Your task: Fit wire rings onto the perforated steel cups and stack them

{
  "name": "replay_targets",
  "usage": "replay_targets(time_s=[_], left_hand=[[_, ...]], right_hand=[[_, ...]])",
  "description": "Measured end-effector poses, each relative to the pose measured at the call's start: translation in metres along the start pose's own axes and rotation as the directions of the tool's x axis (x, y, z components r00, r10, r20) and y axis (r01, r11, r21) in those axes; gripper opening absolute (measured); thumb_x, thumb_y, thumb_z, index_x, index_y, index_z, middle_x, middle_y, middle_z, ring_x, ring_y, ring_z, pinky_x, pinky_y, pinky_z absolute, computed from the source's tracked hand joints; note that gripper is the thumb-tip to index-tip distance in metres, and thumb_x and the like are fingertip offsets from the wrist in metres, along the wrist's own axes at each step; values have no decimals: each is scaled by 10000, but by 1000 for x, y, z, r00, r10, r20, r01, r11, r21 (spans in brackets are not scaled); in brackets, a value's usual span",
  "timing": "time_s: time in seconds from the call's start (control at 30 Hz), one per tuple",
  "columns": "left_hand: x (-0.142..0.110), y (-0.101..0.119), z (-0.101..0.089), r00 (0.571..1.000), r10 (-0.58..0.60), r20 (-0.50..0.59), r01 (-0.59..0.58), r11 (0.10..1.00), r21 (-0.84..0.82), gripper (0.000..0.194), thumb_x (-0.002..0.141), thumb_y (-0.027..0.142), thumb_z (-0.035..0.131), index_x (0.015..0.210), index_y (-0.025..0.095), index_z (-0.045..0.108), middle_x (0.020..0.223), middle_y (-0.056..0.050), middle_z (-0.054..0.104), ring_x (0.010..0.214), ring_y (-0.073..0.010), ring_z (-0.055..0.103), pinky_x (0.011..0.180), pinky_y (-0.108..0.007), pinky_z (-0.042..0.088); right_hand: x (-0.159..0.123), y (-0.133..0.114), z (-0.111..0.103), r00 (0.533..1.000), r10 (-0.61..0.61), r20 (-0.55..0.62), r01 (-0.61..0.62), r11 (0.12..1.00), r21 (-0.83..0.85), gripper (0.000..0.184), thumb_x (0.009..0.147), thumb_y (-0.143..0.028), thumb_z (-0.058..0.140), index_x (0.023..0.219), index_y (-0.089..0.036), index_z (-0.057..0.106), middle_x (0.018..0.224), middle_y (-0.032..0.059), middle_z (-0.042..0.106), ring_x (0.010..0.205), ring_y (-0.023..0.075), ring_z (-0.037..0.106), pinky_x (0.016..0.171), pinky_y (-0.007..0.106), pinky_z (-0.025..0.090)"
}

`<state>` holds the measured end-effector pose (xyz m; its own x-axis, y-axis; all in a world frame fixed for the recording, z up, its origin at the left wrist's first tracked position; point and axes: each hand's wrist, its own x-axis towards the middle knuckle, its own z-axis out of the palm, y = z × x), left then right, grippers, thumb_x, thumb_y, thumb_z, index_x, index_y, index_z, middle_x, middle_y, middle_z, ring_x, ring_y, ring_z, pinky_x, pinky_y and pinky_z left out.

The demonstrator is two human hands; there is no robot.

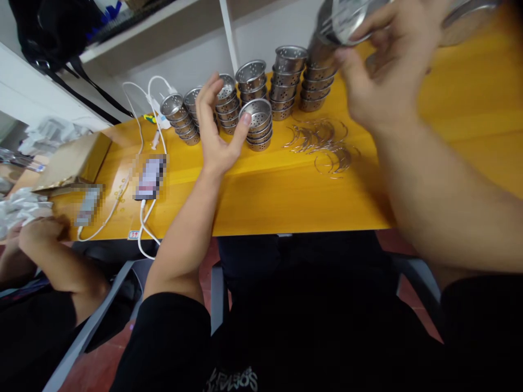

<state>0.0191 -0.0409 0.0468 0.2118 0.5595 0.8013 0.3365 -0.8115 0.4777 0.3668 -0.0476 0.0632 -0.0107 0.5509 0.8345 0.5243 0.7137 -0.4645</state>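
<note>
Right hand (pixel 379 71), between 1 and 2 o'clock in view, pinches a shiny silver round metal piece (pixel 352 19) between thumb and fingers, held up above the desk; blurred, exact shape unclear. Left hand (pixel 220 144), 11 o'clock, fingers spread and thumb apart, thumb overlapping the rim of a short stack of silver perforated metal cups (pixel 260 128) at 12 o'clock; can't tell if it touches.

Behind, a row of taller silver perforated metal cup stacks (pixel 285 81) runs from 10 to 1 o'clock, mouths up. Loose pile of thin curved metal wires (pixel 321 136) at 2 o'clock, flat on the yellow wooden desk (pixel 294 201).

At 9 o'clock: dark-framed phone (pixel 150 177), screen pixelated, white cable (pixel 143 206) running from its near end; second phone (pixel 89 206) further out, just beside a brown cardboard box (pixel 75 163). Co-worker's hand (pixel 41 234), toward 8 o'clock, at white crumpled plastic (pixel 26 207). Black fabric bag (pixel 57 35) at 10 o'clock.
</note>
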Motion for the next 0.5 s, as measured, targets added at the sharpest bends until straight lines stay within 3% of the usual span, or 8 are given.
replay_targets(time_s=[0.03,0.07,0.13,0.2,0.33,0.4,0.5], left_hand=[[0,9,2,1000,30,7,-30,1000,-7,833,1005,947,580,1646,452,385,1842,-45,382,1856,-377,289,1561,-574,273],[0,15,4,998,52,26,-52,999,-16,827,1013,945,562,1656,467,357,1849,-36,361,1863,-386,276,1557,-586,273],[-1,21,9,992,100,78,-98,995,-37,848,1015,951,545,1681,485,302,1838,-37,369,1858,-412,301,1544,-612,290],[-3,18,13,982,129,138,-124,991,-44,905,1008,981,516,1711,472,256,1796,-58,431,1829,-439,374,1517,-629,336],[-6,7,15,975,108,196,-109,994,-5,972,1000,1034,449,1740,438,246,1737,-75,514,1780,-457,467,1475,-627,409],[-6,5,13,975,101,200,-105,994,8,950,1009,1018,478,1735,437,279,1732,-73,528,1775,-462,476,1478,-642,404],[-5,7,9,975,90,204,-96,995,20,900,1029,967,547,1719,432,333,1715,-70,557,1762,-459,495,1487,-669,388]], right_hand=[[-5,-24,10,987,-137,-86,140,990,31,558,1084,-790,748,1158,-239,709,1372,179,486,1411,415,563,1200,585,548],[-11,-46,18,980,-189,-65,193,978,75,462,1087,-722,809,1122,-263,761,1345,160,549,1370,385,605,1216,574,554],[-23,-80,32,983,-170,71,151,965,216,362,1079,-676,838,1127,-324,769,1382,130,615,1399,371,627,1258,586,572],[-34,-100,43,975,-91,202,32,960,278,365,1072,-731,803,1129,-372,766,1440,99,644,1432,382,626,1243,615,607],[-43,-105,56,956,18,294,-97,962,255,456,1072,-842,678,1184,-412,784,1476,88,672,1462,438,614,1250,715,587],[-43,-102,56,938,43,344,-128,965,229,488,1076,-838,656,1349,-452,777,1527,86,672,1477,447,611,1236,724,598],[-40,-98,52,908,80,411,-163,971,172,634,1059,-777,702,1640,-530,640,1589,72,659,1512,443,597,1224,720,621]])
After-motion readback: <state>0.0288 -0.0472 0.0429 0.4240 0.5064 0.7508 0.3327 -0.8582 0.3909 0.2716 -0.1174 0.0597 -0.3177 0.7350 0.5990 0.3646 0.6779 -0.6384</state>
